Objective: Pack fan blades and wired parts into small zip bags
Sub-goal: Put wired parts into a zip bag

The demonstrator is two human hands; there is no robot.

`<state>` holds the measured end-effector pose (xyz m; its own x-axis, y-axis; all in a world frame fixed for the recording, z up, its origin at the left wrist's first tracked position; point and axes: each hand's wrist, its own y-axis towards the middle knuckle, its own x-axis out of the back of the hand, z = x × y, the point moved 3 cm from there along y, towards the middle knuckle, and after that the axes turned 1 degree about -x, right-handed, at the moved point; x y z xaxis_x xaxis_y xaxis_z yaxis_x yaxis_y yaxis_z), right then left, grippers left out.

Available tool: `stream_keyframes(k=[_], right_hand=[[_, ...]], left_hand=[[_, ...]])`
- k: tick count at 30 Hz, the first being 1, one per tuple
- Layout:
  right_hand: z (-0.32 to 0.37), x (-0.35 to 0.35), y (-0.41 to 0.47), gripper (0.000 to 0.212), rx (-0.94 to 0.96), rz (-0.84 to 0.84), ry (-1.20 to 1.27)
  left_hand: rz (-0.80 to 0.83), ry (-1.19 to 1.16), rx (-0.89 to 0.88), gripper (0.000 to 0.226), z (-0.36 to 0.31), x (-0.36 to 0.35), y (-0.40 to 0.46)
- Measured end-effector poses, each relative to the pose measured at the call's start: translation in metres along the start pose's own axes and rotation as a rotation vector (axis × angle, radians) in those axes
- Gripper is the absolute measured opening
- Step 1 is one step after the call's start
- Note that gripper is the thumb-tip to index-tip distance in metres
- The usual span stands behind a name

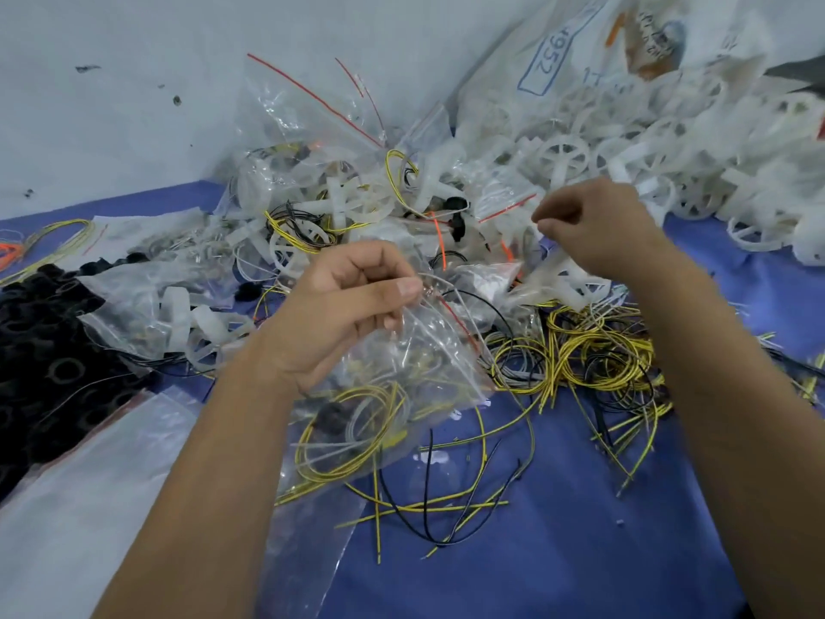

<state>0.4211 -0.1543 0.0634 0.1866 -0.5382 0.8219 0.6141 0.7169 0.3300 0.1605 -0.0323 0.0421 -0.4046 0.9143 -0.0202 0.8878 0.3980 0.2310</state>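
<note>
The left hand (348, 306) pinches the zip bag (402, 377) by its mouth, near centre. The right hand (593, 230), curled, pinches something small I cannot identify, just far-right of the mouth, above a fan blade (562, 279).

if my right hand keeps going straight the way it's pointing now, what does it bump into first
Your right hand points up and left, toward the back of the heap. Most likely it first meets the small zip bag with the red strip just beyond the fingertips, then the white fan blades. Depth is unclear.
</note>
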Motion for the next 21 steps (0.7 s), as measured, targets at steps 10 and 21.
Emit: stream_keyframes(k=[10,21], right_hand=[[0.020,-0.014,0.011,0.012,0.025,0.160,-0.240],[0.027,-0.056,0.026,0.024,-0.106,0.088,-0.458]], left_hand=[[0.040,-0.002,0.029,0.007,0.005,-0.006,0.000],[0.065,0.046,0.051,0.012,0.005,-0.001,-0.001]])
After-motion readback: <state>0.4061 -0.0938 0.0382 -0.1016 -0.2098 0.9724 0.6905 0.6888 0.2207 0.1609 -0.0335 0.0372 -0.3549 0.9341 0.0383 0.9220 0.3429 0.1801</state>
